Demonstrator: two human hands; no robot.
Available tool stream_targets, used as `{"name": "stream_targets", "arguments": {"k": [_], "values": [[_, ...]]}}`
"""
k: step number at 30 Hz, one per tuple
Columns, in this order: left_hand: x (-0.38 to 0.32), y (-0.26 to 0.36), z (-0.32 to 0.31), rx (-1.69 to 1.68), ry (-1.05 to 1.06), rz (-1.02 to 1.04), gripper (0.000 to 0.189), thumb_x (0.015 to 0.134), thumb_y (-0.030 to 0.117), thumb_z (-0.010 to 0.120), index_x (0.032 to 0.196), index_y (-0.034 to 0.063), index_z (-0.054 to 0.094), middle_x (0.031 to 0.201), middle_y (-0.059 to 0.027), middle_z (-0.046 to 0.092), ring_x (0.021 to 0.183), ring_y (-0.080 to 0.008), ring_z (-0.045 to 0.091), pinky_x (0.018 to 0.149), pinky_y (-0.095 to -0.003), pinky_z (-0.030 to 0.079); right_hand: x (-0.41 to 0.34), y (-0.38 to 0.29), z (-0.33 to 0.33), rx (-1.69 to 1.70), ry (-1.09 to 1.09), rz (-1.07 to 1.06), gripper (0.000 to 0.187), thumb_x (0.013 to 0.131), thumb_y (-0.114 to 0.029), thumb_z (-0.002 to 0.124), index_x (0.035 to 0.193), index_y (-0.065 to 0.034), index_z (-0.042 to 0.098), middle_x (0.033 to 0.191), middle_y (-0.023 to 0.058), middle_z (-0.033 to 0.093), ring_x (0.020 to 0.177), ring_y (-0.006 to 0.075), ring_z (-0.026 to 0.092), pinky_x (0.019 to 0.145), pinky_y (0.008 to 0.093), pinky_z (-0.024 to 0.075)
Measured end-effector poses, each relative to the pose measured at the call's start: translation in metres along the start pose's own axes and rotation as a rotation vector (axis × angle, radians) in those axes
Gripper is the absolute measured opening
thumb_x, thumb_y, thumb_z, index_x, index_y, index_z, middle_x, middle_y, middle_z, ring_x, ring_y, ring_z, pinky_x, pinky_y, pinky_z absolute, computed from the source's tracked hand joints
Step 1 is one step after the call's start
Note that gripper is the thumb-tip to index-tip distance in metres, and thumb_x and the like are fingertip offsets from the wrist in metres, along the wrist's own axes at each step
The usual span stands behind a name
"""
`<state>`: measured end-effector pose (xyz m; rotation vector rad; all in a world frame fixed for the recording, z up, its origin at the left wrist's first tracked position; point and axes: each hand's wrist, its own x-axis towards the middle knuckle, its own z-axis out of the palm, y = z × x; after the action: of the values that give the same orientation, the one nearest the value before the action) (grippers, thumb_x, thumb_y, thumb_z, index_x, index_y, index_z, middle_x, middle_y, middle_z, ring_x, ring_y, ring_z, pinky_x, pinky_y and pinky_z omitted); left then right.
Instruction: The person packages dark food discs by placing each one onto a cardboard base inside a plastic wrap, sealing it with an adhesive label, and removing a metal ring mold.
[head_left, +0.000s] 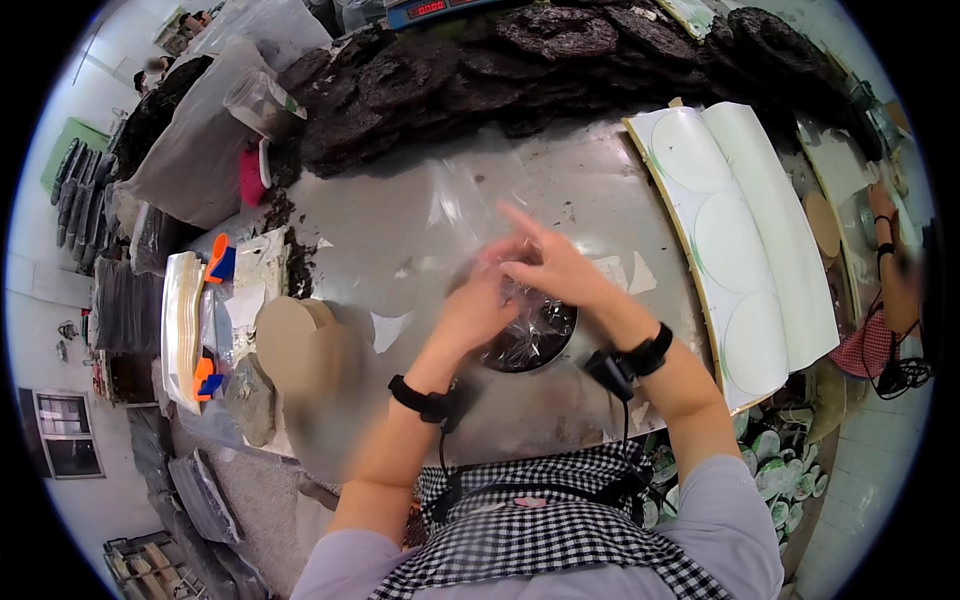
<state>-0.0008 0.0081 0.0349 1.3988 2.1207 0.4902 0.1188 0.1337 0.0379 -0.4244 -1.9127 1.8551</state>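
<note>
A dark round cake (529, 349) lies on the metal tabletop in front of me, under crinkled clear plastic film (534, 307). My left hand (476, 311) is at the film's gathered part, with fingers bent in on it. Just above and to the right is my right hand (559, 262), its index finger stretched out and its other fingers curled beside the left hand. Blur and overlap hide what the right fingers grip. Beyond the hands, a shiny sheet of clear plastic (450, 199) spreads over the table.
Stacked dark, rough round cakes (555, 60) line the table's back. Sheets of round white labels (731, 202) lie at right. Brown cardboard discs (289, 341), a stone (251, 397) and a clamped bag stack (182, 330) stand left. Another person's arm (885, 225) shows far right.
</note>
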Motion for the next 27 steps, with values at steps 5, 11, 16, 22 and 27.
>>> {"name": "stream_targets", "arguments": {"k": [5, 11, 16, 22, 27], "values": [[-0.031, -0.009, -0.015, -0.320, -0.083, 0.176, 0.062, 0.078, 0.020, 0.071, 0.134, 0.0117, 0.047, 0.130, -0.0181, 0.053, 0.113, -0.0350, 0.055, 0.097, -0.0421, 0.045, -0.018, 0.029, 0.019, -0.568, 0.031, -0.450, 0.034, 0.077, -0.001, 0.059, 0.109, -0.0109, 0.067, 0.091, 0.0093, 0.065, 0.086, 0.0311, 0.060, 0.082, 0.0400, 0.0465], [-0.073, 0.006, -0.023, -0.149, 0.688, 0.213, 0.041, 0.082, 0.019, 0.070, 0.117, 0.0020, 0.060, 0.110, -0.0141, 0.062, 0.110, -0.0316, 0.057, 0.094, -0.0350, 0.046, -0.019, 0.025, 0.020, -0.778, -0.033, -0.456, 0.018, 0.073, 0.004, 0.058, 0.087, -0.0065, 0.064, 0.088, 0.0061, 0.064, 0.091, 0.0281, 0.057, 0.086, 0.0390, 0.0433], [-0.044, -0.005, 0.035, -0.012, 0.515, 0.264, 0.034, 0.082, 0.012, 0.065, 0.114, 0.0011, 0.061, 0.109, -0.0144, 0.062, 0.111, -0.0322, 0.055, 0.094, -0.0359, 0.046, -0.040, 0.017, 0.022, -0.699, 0.075, -0.363, 0.030, 0.078, 0.001, 0.058, 0.108, -0.0042, 0.062, 0.115, 0.0128, 0.061, 0.110, 0.0326, 0.055, 0.100, 0.0395, 0.0407], [-0.046, -0.007, 0.022, -0.036, 0.206, 0.239, 0.039, 0.083, 0.011, 0.063, 0.120, 0.0023, 0.057, 0.119, -0.0172, 0.060, 0.116, -0.0339, 0.054, 0.096, -0.0372, 0.045, -0.095, 0.008, 0.041, -0.903, 0.057, -0.433, 0.042, 0.087, -0.003, 0.051, 0.128, 0.0005, 0.053, 0.130, 0.0181, 0.056, 0.116, 0.0362, 0.056, 0.100, 0.0389, 0.0461], [-0.062, 0.001, -0.010, 0.019, 0.481, 0.479, 0.049, 0.081, 0.011, 0.065, 0.129, 0.0083, 0.055, 0.129, -0.0103, 0.058, 0.124, -0.0275, 0.050, 0.108, -0.0455, 0.033, -0.075, 0.011, 0.043, -1.096, -0.110, -0.094, 0.031, 0.082, -0.006, 0.056, 0.112, 0.0005, 0.058, 0.111, 0.0156, 0.062, 0.102, 0.0350, 0.061, 0.085, 0.0414, 0.0510]]}}
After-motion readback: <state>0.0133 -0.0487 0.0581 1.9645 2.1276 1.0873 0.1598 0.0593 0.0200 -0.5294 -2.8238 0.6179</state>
